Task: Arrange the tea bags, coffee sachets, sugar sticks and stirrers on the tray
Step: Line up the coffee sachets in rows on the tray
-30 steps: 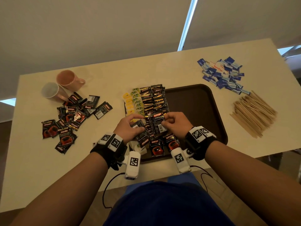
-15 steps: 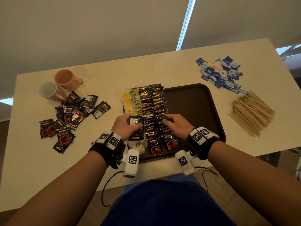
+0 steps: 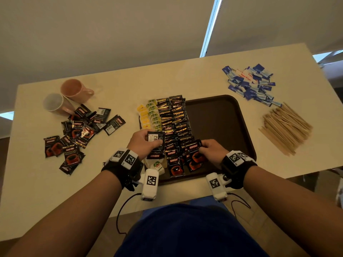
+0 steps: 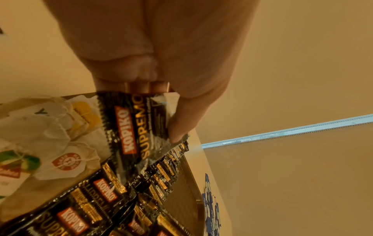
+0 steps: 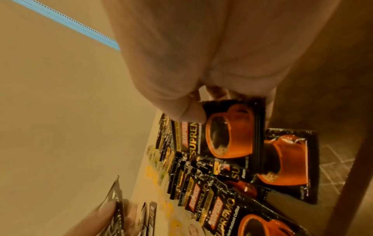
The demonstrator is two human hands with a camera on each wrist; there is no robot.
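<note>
From the head view, your left hand [image 3: 143,143] grips a small stack of coffee sachets [image 3: 156,145] at frame centre, over the tray's [image 3: 222,117] left edge; your right hand [image 3: 213,149] pinches one sachet [image 3: 193,151] above the rows. Left wrist view: thumb and curled fingers [image 4: 181,121] clamp the stack, perhaps two or three packets. Right wrist view: your fingertips [image 5: 191,111] pinch the sachet's top edge.

Glossy foil coffee sachets [image 3: 173,125]; papery tea bags [image 4: 50,127]; wooden stirrers [image 3: 285,127]; matt tray [image 3: 222,123].
</note>
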